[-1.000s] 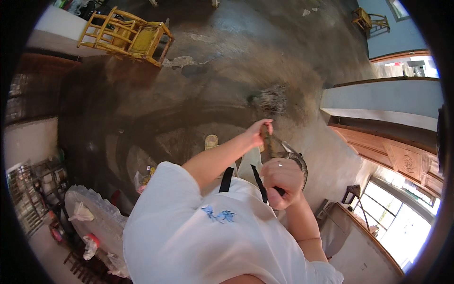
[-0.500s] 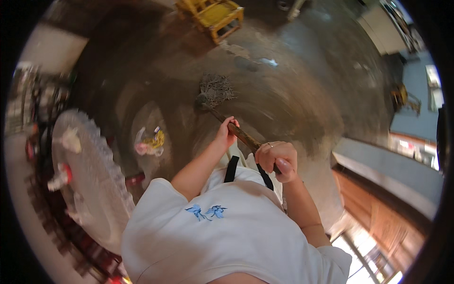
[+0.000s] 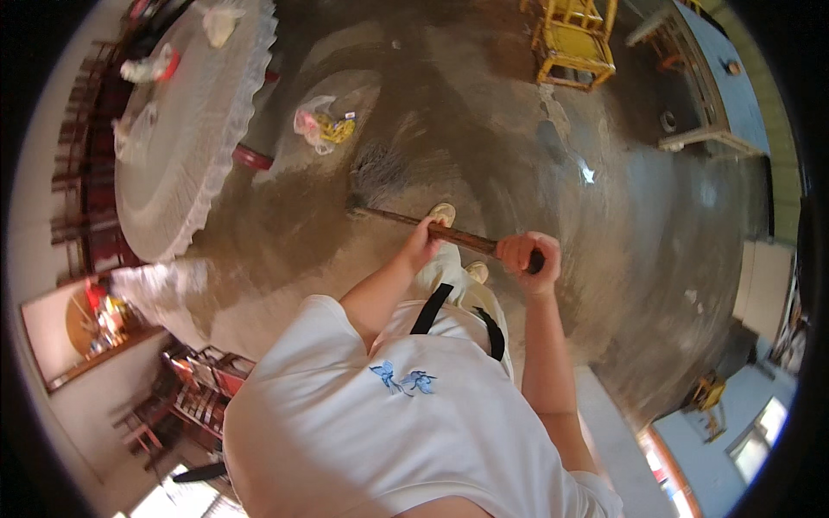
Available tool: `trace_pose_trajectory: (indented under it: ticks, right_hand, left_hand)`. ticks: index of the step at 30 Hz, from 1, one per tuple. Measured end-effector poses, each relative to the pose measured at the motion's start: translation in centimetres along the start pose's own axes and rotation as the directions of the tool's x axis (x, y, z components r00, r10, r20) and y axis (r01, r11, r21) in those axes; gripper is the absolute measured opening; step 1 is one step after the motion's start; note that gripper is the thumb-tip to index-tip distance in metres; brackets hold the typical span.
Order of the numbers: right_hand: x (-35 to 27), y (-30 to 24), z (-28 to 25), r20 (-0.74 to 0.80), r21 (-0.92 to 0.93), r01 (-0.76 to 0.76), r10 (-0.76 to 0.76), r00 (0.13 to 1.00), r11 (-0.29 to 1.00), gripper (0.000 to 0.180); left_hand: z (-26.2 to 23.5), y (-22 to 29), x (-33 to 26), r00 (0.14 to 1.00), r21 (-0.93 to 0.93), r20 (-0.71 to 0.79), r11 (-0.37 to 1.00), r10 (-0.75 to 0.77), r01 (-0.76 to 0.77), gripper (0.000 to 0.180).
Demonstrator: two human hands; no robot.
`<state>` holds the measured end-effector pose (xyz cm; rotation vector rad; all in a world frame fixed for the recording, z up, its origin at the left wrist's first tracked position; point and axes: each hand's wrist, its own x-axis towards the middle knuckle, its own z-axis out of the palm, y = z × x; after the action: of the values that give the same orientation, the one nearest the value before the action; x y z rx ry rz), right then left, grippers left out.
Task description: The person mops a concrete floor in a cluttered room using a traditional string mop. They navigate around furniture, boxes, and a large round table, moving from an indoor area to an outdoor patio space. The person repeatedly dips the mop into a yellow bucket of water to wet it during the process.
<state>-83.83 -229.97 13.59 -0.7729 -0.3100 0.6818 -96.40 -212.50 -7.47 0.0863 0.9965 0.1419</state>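
My left hand (image 3: 421,243) is closed round the middle of the brown wooden handle of a mop (image 3: 467,239). Higher up the shaft, my right hand (image 3: 529,261) wraps the dark handle end, which pokes out past the fingers. The shaft slants across in front of my legs toward the left. Its grey stringy mop head (image 3: 380,174) lies on the floor ahead, smeared by motion. Just beyond it is a clear plastic bag (image 3: 313,126) with something yellow and pink.
A round table (image 3: 186,142) with a lacy clear cover stands at left, carrying bags. The yellow chair (image 3: 577,45) is at the far right, near a blue-topped table (image 3: 725,78). Damp streaks mark the concrete floor (image 3: 604,259). My shoes (image 3: 442,212) are close to the shaft.
My view has turned left, so the chair now appears farther right and the round table higher up. The mop handle has become flatter across my body; both hands keep their hold.
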Motion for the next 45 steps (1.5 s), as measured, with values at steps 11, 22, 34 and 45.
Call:
trace_pose_trajectory:
  ticks: [11, 22, 34, 45]
  right_hand:
    - [5.1, 10.3, 0.6, 0.176, -0.134, -0.51, 0.526, 0.832, 0.85, 0.043]
    - [17.3, -4.5, 0.2, 0.363, -0.256, -0.383, 0.456, 0.813, 0.887, 0.044]
    - [16.6, -16.7, -2.8, 0.707, -0.459, -0.321, 0.56, 0.433, 0.828, 0.039]
    - [8.1, -17.6, -2.9, 0.491, -0.645, -0.426, 0.771, 0.405, 0.635, 0.043]
  left_hand:
    - [-16.7, 2.1, 3.2, 0.923, -0.357, -0.379, 0.91, 0.066, -0.211, 0.014]
    - [6.7, -1.5, 5.6, 0.974, -0.571, -0.144, 0.789, 0.175, -0.226, 0.015]
    - [21.0, -14.6, 2.7, 0.883, -0.814, -0.158, 0.448, 0.442, -0.37, 0.015]
    - [18.0, -29.8, 2.4, 0.855, -0.865, -0.351, 0.217, 0.381, -0.452, 0.019]
